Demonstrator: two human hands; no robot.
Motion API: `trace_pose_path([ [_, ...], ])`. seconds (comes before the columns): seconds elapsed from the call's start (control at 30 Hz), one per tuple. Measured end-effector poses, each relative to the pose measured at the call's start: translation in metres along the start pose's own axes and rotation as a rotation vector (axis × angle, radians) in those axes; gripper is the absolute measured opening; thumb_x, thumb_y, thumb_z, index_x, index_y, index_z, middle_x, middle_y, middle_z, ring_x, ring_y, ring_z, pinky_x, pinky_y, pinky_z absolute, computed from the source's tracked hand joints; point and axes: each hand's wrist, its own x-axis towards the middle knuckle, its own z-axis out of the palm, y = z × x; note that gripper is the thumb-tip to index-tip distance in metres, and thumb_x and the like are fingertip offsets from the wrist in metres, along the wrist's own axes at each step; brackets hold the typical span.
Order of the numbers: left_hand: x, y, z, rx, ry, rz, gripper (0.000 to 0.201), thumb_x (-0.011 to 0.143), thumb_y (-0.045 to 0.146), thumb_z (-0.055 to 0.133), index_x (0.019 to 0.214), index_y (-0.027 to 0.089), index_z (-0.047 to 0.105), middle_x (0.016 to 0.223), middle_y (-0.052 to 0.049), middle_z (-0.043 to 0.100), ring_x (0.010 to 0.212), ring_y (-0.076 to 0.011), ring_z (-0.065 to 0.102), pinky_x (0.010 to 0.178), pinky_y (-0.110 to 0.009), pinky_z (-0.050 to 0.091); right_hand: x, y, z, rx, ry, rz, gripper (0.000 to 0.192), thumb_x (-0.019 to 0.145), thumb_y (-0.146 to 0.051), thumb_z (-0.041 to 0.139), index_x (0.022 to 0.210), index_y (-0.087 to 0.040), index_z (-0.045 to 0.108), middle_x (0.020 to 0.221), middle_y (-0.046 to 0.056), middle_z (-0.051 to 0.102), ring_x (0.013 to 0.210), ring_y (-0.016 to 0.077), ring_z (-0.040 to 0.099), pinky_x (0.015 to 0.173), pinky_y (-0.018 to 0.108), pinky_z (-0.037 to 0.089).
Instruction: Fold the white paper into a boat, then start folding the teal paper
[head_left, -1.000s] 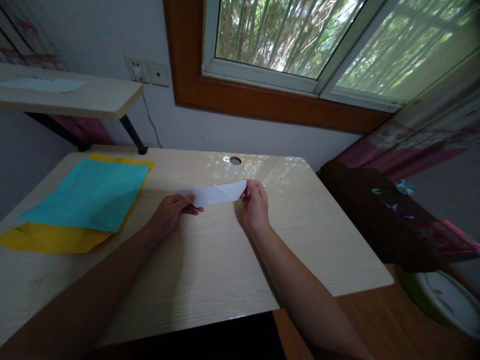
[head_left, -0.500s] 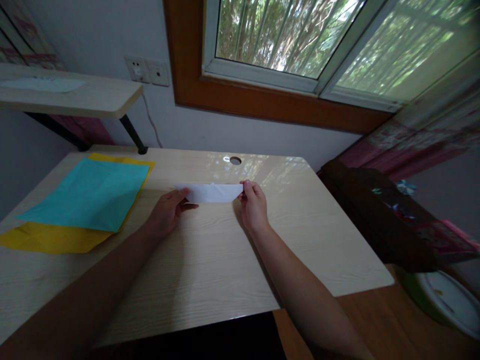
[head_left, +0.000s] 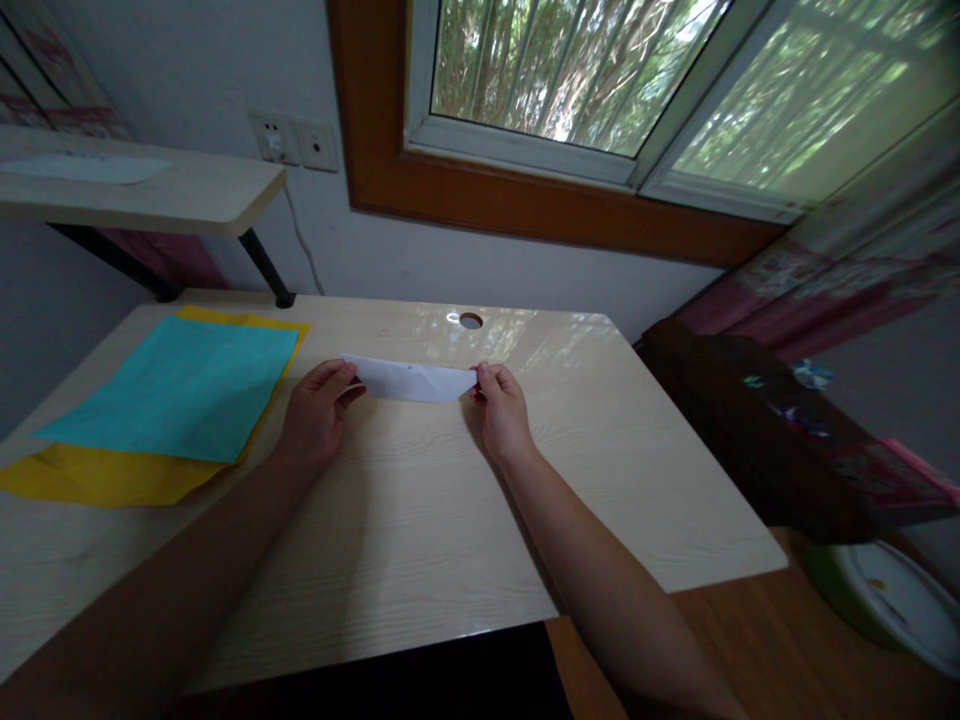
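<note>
A narrow strip of white folded paper (head_left: 412, 381) stretches between my two hands, over the middle of the pale wooden desk (head_left: 435, 520). My left hand (head_left: 319, 405) pinches its left end between thumb and fingers. At the opposite end, my right hand (head_left: 504, 408) grips the paper with thumb and forefinger. The strip slopes slightly, its left end a little higher in view. To the left lie a turquoise sheet (head_left: 180, 390) and, beneath it, a yellow sheet (head_left: 112, 478), both apart from my hands.
A raised shelf (head_left: 195, 205) on black legs stands at the back left, bearing a white paper (head_left: 90, 168). Near the desk's rear edge is a round cable hole (head_left: 471, 321). Dark wooden furniture (head_left: 750, 430) and a round green-and-white container (head_left: 892, 600) stand on the right.
My left hand has shifted up and left, its fingers now closed more tightly on the paper's end. The strip's left end has risen; my right hand has moved slightly left.
</note>
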Motion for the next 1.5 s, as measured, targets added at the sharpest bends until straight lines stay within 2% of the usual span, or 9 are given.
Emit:
trace_pose_path([
  [0.23, 0.002, -0.003, -0.001, 0.113, -0.034, 0.008, 0.024, 0.074, 0.035, 0.080, 0.092, 0.022, 0.073, 0.093, 0.000, 0.066, 0.086, -0.0147, 0.062, 0.075, -0.026, 0.052, -0.001, 0.001, -0.002, -0.109, -0.028, -0.073, 0.029, 0.086, -0.049, 0.070, 0.076, -0.022, 0.065, 0.066, -0.003, 0.055, 0.061, 0.0118, 0.047, 0.060, 0.026, 0.036],
  [0.37, 0.002, -0.005, -0.001, 0.163, -0.077, 0.000, 0.033, 0.074, 0.039, 0.082, 0.102, 0.022, 0.075, 0.089, -0.001, 0.067, 0.084, -0.0154, 0.062, 0.076, -0.028, 0.053, -0.001, 0.001, -0.002, -0.152, -0.040, -0.116, 0.027, 0.088, -0.047, 0.068, 0.079, -0.022, 0.066, 0.067, -0.003, 0.056, 0.062, 0.0126, 0.049, 0.061, 0.026, 0.038],
  [0.57, 0.001, -0.005, -0.003, 0.139, -0.045, 0.022, 0.027, 0.076, 0.040, 0.081, 0.094, 0.020, 0.078, 0.102, -0.006, 0.073, 0.094, -0.0186, 0.064, 0.082, -0.030, 0.054, -0.003, -0.005, -0.001, -0.125, -0.020, -0.103, 0.025, 0.087, -0.046, 0.069, 0.082, -0.022, 0.067, 0.062, -0.004, 0.058, 0.058, 0.0124, 0.051, 0.060, 0.026, 0.040],
  [0.73, 0.000, -0.004, -0.003, 0.102, -0.036, 0.015, 0.027, 0.081, 0.041, 0.075, 0.096, 0.019, 0.079, 0.113, -0.009, 0.073, 0.097, -0.0205, 0.066, 0.085, -0.034, 0.055, -0.003, -0.009, -0.001, -0.096, -0.002, -0.070, 0.024, 0.085, -0.044, 0.071, 0.083, -0.020, 0.069, 0.057, -0.004, 0.058, 0.053, 0.0114, 0.050, 0.055, 0.025, 0.037],
  [1.07, -0.003, 0.002, -0.003, -0.019, -0.054, -0.061, 0.020, 0.082, 0.036, 0.074, 0.089, 0.018, 0.079, 0.104, -0.009, 0.076, 0.096, -0.0207, 0.068, 0.088, -0.035, 0.052, -0.001, -0.005, -0.004, -0.108, 0.036, -0.106, 0.029, 0.084, -0.049, 0.071, 0.081, -0.021, 0.068, 0.061, -0.004, 0.057, 0.057, 0.0120, 0.049, 0.059, 0.027, 0.040],
  [1.27, -0.004, 0.004, -0.004, 0.002, -0.071, -0.049, 0.024, 0.084, 0.039, 0.070, 0.093, 0.018, 0.078, 0.103, -0.010, 0.077, 0.100, -0.0239, 0.069, 0.093, -0.039, 0.052, -0.002, -0.005, -0.003, -0.123, 0.028, -0.101, 0.033, 0.084, -0.054, 0.070, 0.080, -0.021, 0.066, 0.062, -0.003, 0.056, 0.058, 0.0126, 0.049, 0.058, 0.027, 0.039],
  [1.5, -0.002, 0.003, -0.007, 0.006, -0.097, -0.056, 0.027, 0.086, 0.040, 0.069, 0.099, 0.018, 0.077, 0.108, -0.011, 0.076, 0.105, -0.0243, 0.069, 0.091, -0.038, 0.052, 0.000, -0.005, -0.003, -0.092, 0.017, -0.121, 0.029, 0.084, -0.048, 0.073, 0.078, -0.021, 0.067, 0.062, -0.003, 0.057, 0.058, 0.0120, 0.049, 0.059, 0.026, 0.038],
])
